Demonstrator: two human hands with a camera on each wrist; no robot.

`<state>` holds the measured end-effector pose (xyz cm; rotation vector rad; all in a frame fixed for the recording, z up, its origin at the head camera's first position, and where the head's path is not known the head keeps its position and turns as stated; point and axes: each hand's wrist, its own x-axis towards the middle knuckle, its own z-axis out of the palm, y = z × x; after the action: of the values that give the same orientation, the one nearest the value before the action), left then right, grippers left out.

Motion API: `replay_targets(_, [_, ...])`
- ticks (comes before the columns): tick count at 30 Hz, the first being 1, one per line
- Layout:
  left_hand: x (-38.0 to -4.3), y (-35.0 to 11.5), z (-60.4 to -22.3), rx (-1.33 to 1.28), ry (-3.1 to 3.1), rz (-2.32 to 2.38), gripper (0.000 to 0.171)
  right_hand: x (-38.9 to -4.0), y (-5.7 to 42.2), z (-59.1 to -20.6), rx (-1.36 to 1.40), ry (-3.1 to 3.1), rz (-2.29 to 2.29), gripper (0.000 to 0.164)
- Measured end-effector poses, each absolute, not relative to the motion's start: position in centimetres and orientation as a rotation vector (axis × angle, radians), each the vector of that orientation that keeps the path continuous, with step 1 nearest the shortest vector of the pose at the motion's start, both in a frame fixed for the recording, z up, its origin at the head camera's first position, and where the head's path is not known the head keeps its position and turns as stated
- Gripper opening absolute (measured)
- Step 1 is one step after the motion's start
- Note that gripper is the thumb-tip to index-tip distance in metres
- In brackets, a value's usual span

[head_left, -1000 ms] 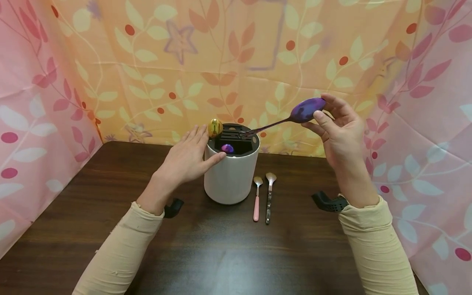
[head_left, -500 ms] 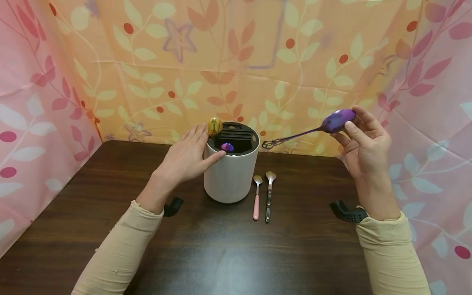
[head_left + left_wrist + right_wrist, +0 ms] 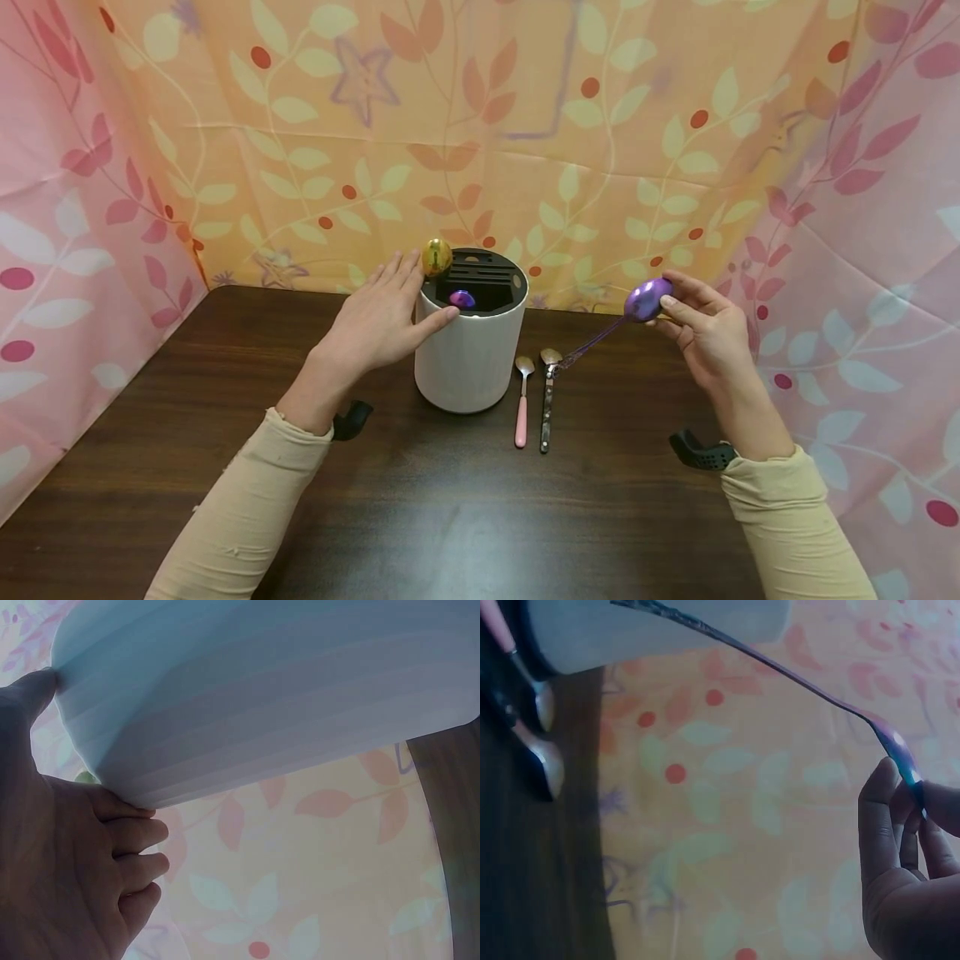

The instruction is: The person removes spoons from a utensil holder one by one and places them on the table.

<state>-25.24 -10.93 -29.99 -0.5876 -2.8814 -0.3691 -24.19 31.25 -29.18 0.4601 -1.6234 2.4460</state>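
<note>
My right hand [image 3: 708,337] pinches the bowl end of a shiny purple spoon [image 3: 648,300] between thumb and fingers. The spoon's ornate handle slants down to the left and overlaps the dark-handled spoon in the head view. My left hand [image 3: 375,321] rests with straight fingers against the rim of a white utensil holder [image 3: 472,362] with a black slotted top. A gold spoon [image 3: 437,258] stands in the holder at its left rim, and another purple spoon [image 3: 462,299] shows its bowl inside the front compartment. In the right wrist view the purple spoon [image 3: 892,742] is held above the table.
Right of the holder, a pink-handled spoon [image 3: 521,408] and a dark-handled spoon [image 3: 547,412] lie side by side on the dark wooden table [image 3: 420,517]. Patterned fabric [image 3: 480,108] encloses the table at the back and both sides.
My right hand first moved right, drawing the purple spoon's handle away from above the holder, then lowered and came slightly back left. My left hand and the holder have stayed in place.
</note>
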Motion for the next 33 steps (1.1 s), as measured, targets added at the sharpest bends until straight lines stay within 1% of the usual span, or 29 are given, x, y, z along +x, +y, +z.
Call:
replay_targets(5, [-25.3, -10.9, -30.1, -0.589, -2.878, -0.366, 0.103, -25.2, 31.6, -30.8, 0.404, -1.789, 2.455, 0.028])
replay_targets(15, [-25.2, -10.9, -30.2, -0.585, -2.878, -0.375, 0.103, -27.8, 32.1, -33.9, 0.162, -2.132, 2.441, 0.021])
replay_targets(17, [-25.2, -10.9, -30.2, -0.584, -2.879, -0.378, 0.103, -28.4, 32.3, -34.6, 0.122, -2.184, 2.421, 0.022])
replay_targets(21, [-25.2, -10.9, -30.2, -0.581, -2.879, -0.372, 0.103, -29.6, 32.5, -36.2, 0.073, -2.280, 2.368, 0.030])
replay_targets(26, [-25.2, -10.8, -30.2, -0.584, -2.875, -0.369, 0.103, -30.8, 32.5, -37.9, 0.008, -2.356, 2.328, 0.027])
replay_targets(27, [-25.2, -10.8, -30.2, -0.585, -2.873, -0.370, 0.103, -31.0, 32.5, -38.1, -0.006, -2.367, 2.319, 0.028])
replay_targets(30, [-25.2, -10.8, -30.2, -0.583, -2.873, -0.374, 0.104, -31.5, 32.3, -38.9, -0.004, -2.407, 2.290, 0.040])
replay_targets(33, [-25.1, -10.7, -30.2, -0.579, -2.877, -0.377, 0.104, -31.9, 32.0, -39.6, -0.018, -2.412, 2.279, 0.046])
